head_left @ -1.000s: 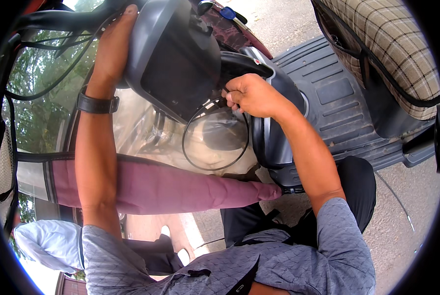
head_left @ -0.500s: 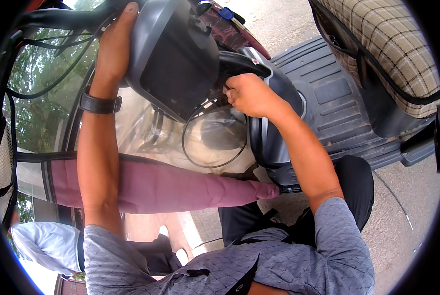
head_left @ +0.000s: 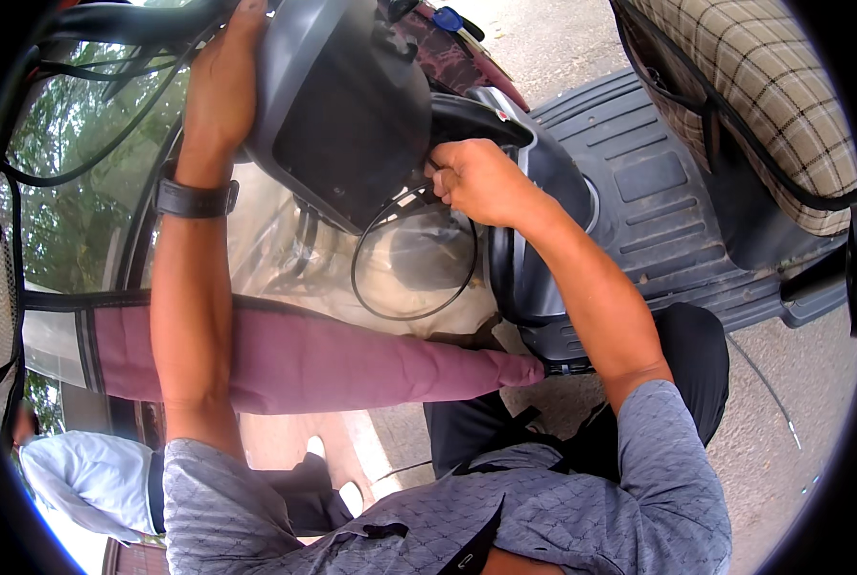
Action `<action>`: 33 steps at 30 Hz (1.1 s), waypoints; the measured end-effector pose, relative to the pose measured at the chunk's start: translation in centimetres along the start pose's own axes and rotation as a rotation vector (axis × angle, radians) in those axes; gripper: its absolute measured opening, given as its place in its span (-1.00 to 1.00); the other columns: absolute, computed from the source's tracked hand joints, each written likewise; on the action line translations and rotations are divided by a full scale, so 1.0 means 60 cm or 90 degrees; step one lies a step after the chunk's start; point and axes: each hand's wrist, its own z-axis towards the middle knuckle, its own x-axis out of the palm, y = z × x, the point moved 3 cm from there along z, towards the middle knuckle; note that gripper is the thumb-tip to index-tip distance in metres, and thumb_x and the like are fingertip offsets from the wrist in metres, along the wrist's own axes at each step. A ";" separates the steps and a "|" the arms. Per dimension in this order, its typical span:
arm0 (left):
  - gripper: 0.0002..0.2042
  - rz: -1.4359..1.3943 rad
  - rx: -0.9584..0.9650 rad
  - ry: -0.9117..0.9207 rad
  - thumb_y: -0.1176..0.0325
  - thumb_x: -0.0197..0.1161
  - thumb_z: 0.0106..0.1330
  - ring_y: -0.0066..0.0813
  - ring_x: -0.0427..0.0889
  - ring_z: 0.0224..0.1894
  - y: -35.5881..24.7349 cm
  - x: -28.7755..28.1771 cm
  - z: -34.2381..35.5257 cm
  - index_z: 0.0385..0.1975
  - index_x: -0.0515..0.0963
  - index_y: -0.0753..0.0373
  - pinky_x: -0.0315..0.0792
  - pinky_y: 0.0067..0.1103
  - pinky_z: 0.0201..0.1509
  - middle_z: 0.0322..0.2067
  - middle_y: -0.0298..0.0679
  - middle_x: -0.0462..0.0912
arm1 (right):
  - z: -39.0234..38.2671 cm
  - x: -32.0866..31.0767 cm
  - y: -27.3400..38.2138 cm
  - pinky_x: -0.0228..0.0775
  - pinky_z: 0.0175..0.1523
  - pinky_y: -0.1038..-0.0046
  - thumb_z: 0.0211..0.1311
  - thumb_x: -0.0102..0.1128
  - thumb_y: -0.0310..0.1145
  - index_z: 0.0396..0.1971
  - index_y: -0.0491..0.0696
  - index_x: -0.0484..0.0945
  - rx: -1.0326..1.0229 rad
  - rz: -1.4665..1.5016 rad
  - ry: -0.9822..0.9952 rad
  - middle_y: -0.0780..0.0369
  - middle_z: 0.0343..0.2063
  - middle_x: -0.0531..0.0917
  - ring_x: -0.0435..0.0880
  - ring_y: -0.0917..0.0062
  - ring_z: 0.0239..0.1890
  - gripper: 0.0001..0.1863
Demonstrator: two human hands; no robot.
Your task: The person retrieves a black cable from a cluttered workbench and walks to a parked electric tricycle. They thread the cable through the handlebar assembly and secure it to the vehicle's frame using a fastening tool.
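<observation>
The left hand, up at eleven o'clock, gripped the upper edge of the grey scooter panel and held it tilted away from the body. The right hand, near the centre, was closed around the end of a thin black cable that looped down toward six o'clock. The step looked like working the cable's connection behind the panel; the next move would seemingly call for a steady panel and a careful pull or push at the cable's end.
</observation>
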 end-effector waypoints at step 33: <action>-0.31 0.027 -0.009 -0.021 -0.27 0.06 0.43 -0.45 0.59 -0.13 0.017 -0.006 0.011 -0.03 0.68 0.37 0.40 -0.55 0.07 -0.16 -0.16 0.72 | 0.004 -0.005 0.021 0.43 -0.33 0.59 0.35 0.12 -0.54 -0.29 -0.22 0.67 0.035 0.276 -0.034 0.30 -0.44 0.68 0.57 0.69 -0.45 -0.86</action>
